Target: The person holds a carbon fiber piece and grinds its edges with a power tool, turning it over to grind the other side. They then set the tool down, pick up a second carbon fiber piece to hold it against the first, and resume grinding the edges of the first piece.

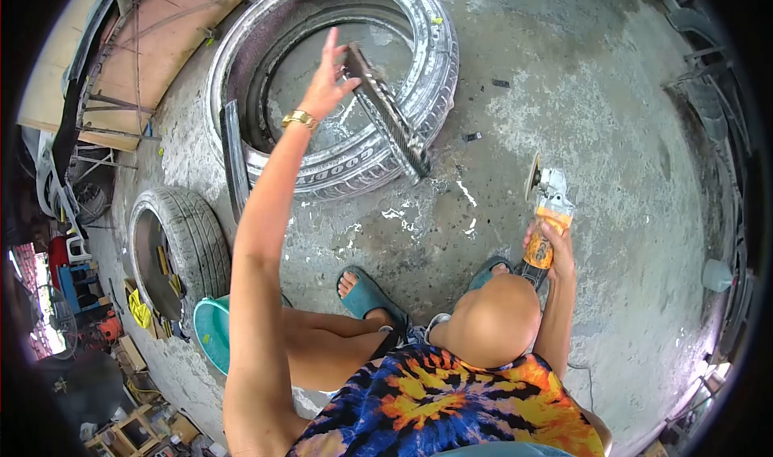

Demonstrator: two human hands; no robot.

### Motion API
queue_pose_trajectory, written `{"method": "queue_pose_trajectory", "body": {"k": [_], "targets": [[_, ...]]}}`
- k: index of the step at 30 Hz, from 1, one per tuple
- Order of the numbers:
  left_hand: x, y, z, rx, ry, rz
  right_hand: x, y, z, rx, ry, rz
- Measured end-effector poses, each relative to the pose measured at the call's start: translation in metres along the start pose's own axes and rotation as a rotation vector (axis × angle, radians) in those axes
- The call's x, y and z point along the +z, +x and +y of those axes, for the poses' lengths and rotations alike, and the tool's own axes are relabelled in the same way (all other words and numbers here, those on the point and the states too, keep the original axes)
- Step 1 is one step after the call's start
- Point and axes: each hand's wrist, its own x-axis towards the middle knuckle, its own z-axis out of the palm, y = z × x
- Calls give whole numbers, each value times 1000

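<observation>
My left hand point(326, 82) reaches out over the large tire point(334, 171), fingers stretched and apart, with a gold watch at the wrist. Its thumb is right at the upper end of a long dark strip with a carbon-fibre weave point(390, 123), which slants across the tire's rim. In my right hand point(561, 252), beside my knee, is an orange and grey angle grinder point(550, 223), its disc point(532, 175) pointing forward. A second dark strip point(233, 159) leans against the tire's left side.
A smaller tire point(197, 239) stands at the left, near a teal basin point(211, 332). Small dark scraps point(473, 136) lie on the concrete floor. A board on a metal frame point(173, 46) is at the upper left; a translucent jug point(717, 275) stands far right.
</observation>
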Motion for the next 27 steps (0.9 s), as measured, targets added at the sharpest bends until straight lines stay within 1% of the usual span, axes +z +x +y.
{"method": "queue_pose_trajectory", "body": {"k": [1, 3, 4, 5, 6, 7, 9, 11, 12, 13, 14, 15, 17, 19, 21, 22, 23, 25, 26, 27], "targets": [[11, 6, -4, 19, -8, 4, 0, -1, 1, 4, 8, 5], [34, 11, -12, 30, 133, 57, -1, -4, 3, -16, 17, -1], [43, 13, -14, 7, 162, 46, 3, -5, 2, -2, 8, 13], [50, 12, -15, 61, 352, 20, 5, -5, 1, 13, 0, 29], [59, 8, -16, 14, 362, 69, 4, -4, 3, 7, 2, 25], [58, 4, -16, 8, 469, 43, 3, -4, 4, -2, 11, 35], [49, -3, -20, -115, 273, -68, 4, -4, 7, 25, 19, 10], [59, -29, 29, -336, 493, -68, 4, -2, 11, 32, 24, 9], [57, -34, 46, -465, 422, -193, 6, 0, 13, 44, 19, 7], [60, -32, 40, -457, 364, -211, 7, 2, 13, 43, 21, 4], [62, -31, 33, -360, 340, -193, 9, 5, 13, 50, 11, -5], [64, -29, 41, -262, 313, -175, 13, 6, 11, 56, 1, -11], [60, -30, 57, -278, 346, -194, 22, 10, 3, 34, -34, -10], [54, -35, 87, -288, 370, -216, 30, 17, -9, 9, -73, 0], [41, -41, 111, -175, 635, -408, 37, 29, -23, -109, -100, -39], [36, -41, 127, -309, 581, -541, 43, 34, -33, -137, -143, -44], [36, -44, 112, -299, 571, -558, 48, 41, -44, -161, -184, -43], [38, -63, 67, -12, 604, -517, 59, 56, -58, -266, -342, -17], [43, -69, 61, -51, 576, -531, 66, 60, -63, -253, -349, -5], [47, -75, 56, -49, 564, -538, 76, 64, -70, -318, -416, 13]]}}
